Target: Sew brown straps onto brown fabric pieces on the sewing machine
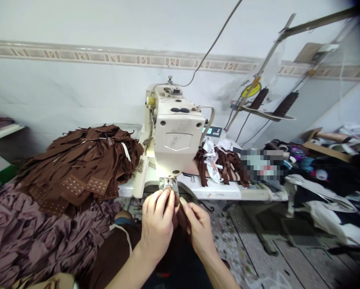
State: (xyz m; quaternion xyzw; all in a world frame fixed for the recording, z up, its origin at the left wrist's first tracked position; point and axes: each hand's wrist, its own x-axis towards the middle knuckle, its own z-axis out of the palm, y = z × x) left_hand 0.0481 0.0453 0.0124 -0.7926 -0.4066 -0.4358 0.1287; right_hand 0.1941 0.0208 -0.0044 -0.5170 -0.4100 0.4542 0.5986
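A cream sewing machine (180,128) stands in front of me with its light on. Right at its presser foot (168,183), my left hand (158,220) has its fingers closed over brown fabric (182,218). My right hand (198,226) pinches the same fabric a little to the right. The cloth hangs down between both hands toward my lap. Its far edge under the foot is mostly hidden by my left fingers.
A heap of brown fabric pieces (86,160) with metal eyes lies left, above mauve cloth (38,249). Brown and white strips (219,160) rest on the machine table (219,192). Dark thread cones (285,104) stand at right, near piled materials (318,160).
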